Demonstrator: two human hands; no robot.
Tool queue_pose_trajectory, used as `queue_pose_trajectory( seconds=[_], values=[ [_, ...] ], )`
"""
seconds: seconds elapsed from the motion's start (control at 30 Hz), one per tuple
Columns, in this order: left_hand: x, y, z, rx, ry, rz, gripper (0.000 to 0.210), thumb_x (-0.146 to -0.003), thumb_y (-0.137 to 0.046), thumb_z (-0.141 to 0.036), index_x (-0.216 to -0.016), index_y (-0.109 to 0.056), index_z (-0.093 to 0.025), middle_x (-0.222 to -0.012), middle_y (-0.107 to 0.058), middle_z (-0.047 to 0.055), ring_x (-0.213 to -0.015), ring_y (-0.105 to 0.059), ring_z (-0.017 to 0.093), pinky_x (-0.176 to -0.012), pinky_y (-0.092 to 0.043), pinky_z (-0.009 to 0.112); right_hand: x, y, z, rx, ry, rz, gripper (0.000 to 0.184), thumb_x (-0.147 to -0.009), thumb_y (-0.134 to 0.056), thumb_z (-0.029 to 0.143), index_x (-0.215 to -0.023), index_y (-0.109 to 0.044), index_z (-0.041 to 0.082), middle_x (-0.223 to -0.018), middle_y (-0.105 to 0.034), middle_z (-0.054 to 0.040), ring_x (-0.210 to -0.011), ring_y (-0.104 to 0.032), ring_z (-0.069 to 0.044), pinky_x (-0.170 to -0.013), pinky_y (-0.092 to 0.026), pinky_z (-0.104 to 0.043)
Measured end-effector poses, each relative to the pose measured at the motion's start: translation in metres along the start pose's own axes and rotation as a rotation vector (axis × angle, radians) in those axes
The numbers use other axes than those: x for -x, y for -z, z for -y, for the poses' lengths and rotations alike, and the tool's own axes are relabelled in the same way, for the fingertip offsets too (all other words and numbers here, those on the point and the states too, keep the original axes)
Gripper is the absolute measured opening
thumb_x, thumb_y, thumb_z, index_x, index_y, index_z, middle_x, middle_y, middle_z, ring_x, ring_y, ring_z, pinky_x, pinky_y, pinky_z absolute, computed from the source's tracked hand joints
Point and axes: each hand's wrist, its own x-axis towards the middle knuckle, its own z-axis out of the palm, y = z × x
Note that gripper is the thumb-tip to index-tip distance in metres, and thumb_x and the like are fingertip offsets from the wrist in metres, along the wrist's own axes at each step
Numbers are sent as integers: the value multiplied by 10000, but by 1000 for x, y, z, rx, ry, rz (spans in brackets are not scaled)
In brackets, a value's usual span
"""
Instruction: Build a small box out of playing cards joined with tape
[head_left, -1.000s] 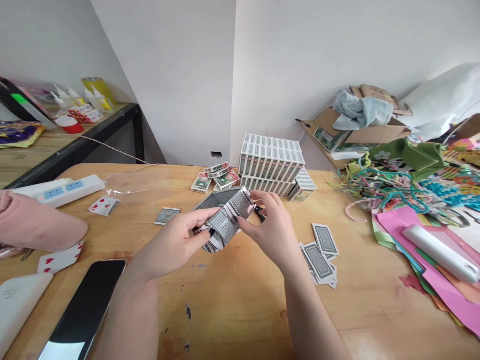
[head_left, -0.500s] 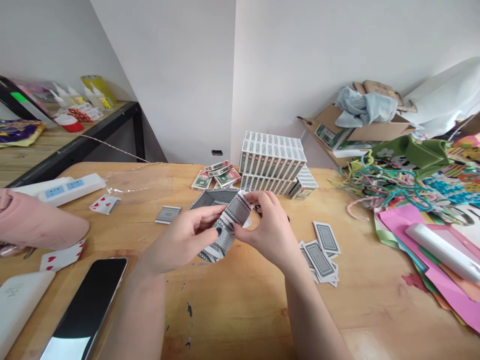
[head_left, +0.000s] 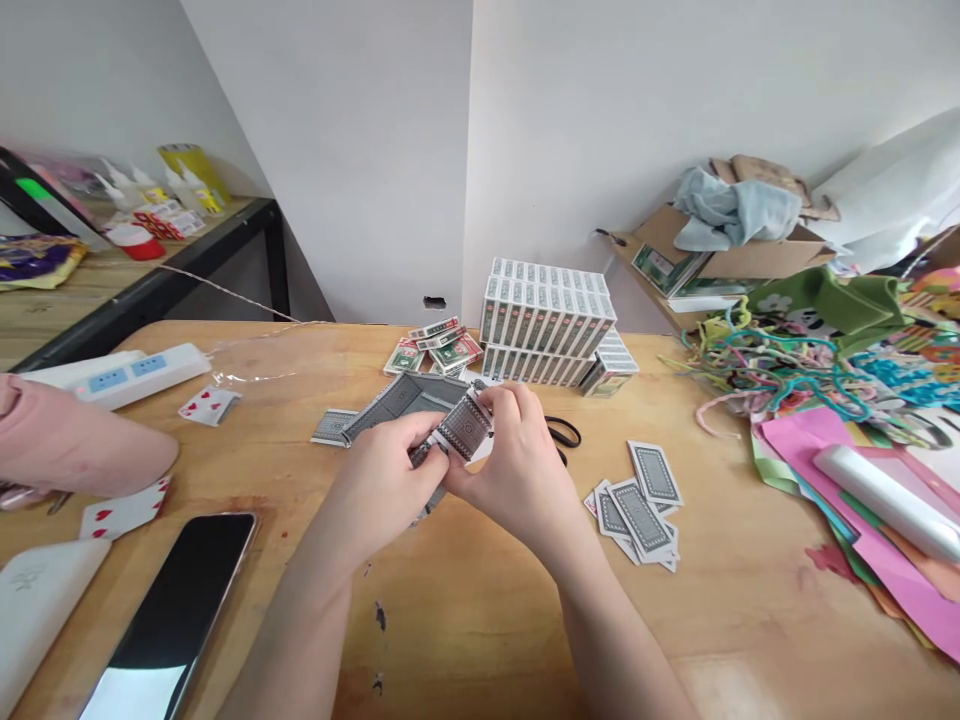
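Both hands grip a ring-like structure of folded grey-backed playing cards [head_left: 405, 398] above the middle of the table. My left hand [head_left: 390, 485] is closed on its near side, fingers partly hidden behind the cards. My right hand [head_left: 517, 455] pinches a folded card section [head_left: 466, 428] at the right end, thumb below and fingers above. Black-handled scissors [head_left: 564, 432] lie just beyond my right hand, partly covered by it. One folded grey-backed card [head_left: 330, 427] lies left of the structure. Several loose playing cards [head_left: 641, 515] lie face down to the right.
Stacked card boxes [head_left: 547, 320] stand at the back, beside a few loose card boxes [head_left: 442, 348]. At left are a phone [head_left: 176, 610], a pink cylindrical object [head_left: 82, 435] and a power strip [head_left: 146, 375]. Tangled yarn [head_left: 757, 355] and coloured paper [head_left: 825, 470] fill the right side.
The card structure has turned in my hands, its open ring now showing farther to the left. My left hand has shifted slightly right and up, and the scissors handles show more.
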Motion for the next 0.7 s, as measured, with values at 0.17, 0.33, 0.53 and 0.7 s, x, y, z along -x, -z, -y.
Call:
queue_pose_trajectory(
  seconds=[0.17,0.33,0.53,0.7],
  values=[
    [-1,-1,3,-8,-16,-5,366,-806,-462,-204,-1103,-667,-267,-851,-700,-10,-863,-648,202,-759,-484,311,1,1,-1,-13,36,12,385,-674,-609,272,-1008,-466,147,-990,-542,-119,-973,-537,-270,-844,-493,-411],
    [1,0,3,34,14,9,371,-812,-472,-224,-1134,-653,-256,-898,-714,4,-815,-661,201,-693,-497,301,-1,4,-3,-25,37,15,385,-665,-615,273,-994,-457,152,-980,-537,-115,-962,-535,-264,-850,-488,-411],
    [1,2,2,21,-8,27,347,-831,-466,-237,-1117,-660,-270,-844,-704,-10,-842,-658,204,-747,-503,315,-1,1,2,-9,11,-2,357,-662,-599,264,-965,-439,166,-958,-523,-108,-956,-516,-268,-840,-481,-424],
    [1,-2,2,-12,-22,15,366,-828,-459,-218,-1130,-657,-279,-955,-720,0,-819,-657,191,-754,-506,313,-1,2,2,-20,-31,33,334,-640,-602,257,-914,-428,175,-921,-511,-91,-916,-512,-252,-833,-477,-412]
  ],
)
